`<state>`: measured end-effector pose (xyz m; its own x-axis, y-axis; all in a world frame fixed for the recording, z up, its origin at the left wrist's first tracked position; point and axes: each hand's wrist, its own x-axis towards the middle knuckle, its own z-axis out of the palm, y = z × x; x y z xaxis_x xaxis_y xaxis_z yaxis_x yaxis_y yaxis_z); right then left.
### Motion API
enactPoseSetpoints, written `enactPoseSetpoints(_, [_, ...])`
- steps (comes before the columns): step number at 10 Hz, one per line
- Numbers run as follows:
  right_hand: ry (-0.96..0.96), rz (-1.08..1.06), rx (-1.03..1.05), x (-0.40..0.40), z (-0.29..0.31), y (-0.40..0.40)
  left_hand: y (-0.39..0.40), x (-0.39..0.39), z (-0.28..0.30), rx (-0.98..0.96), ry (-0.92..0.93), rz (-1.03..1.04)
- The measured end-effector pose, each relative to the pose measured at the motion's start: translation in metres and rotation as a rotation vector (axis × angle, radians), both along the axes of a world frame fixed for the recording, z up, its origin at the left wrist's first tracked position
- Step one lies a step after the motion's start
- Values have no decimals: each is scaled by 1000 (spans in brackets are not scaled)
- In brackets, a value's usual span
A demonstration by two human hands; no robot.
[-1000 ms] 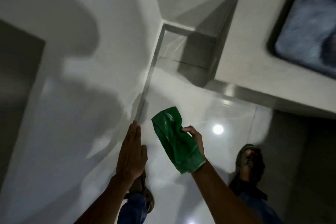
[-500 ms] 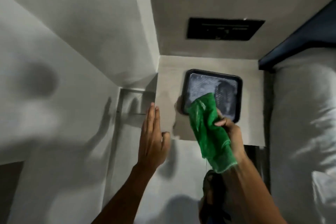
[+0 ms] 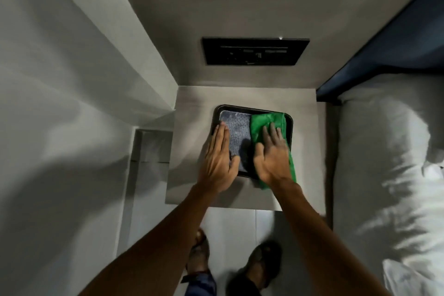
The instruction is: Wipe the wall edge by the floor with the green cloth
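Observation:
The green cloth lies spread on the right half of a black tray on a grey bedside table. My right hand presses flat on the cloth, fingers together and pointing away from me. My left hand rests flat on the tray's left edge, holding nothing. The wall edge by the floor runs along the left, below the white wall, apart from both hands.
A bed with white bedding and a dark blue headboard fills the right side. A black switch panel sits on the back wall. My two sandalled feet stand on the glossy tiled floor.
The view rose from the floor to the bedside table. My right hand carried the cloth up onto the tray and flattened on it; my left hand came to rest on the tray's left edge.

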<state>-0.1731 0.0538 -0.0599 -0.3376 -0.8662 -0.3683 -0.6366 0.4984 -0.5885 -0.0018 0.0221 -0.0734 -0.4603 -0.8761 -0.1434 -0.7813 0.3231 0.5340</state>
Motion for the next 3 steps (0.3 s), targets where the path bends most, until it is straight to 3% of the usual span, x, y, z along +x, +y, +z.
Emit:
enactPoseSetpoints(1, [142, 143, 19, 1, -30, 18, -5, -4, -23, 47, -66, -30])
enactPoseSetpoints(3, [25, 24, -27, -7, -13, 14, -4, -4, -6, 6, -89, -109])
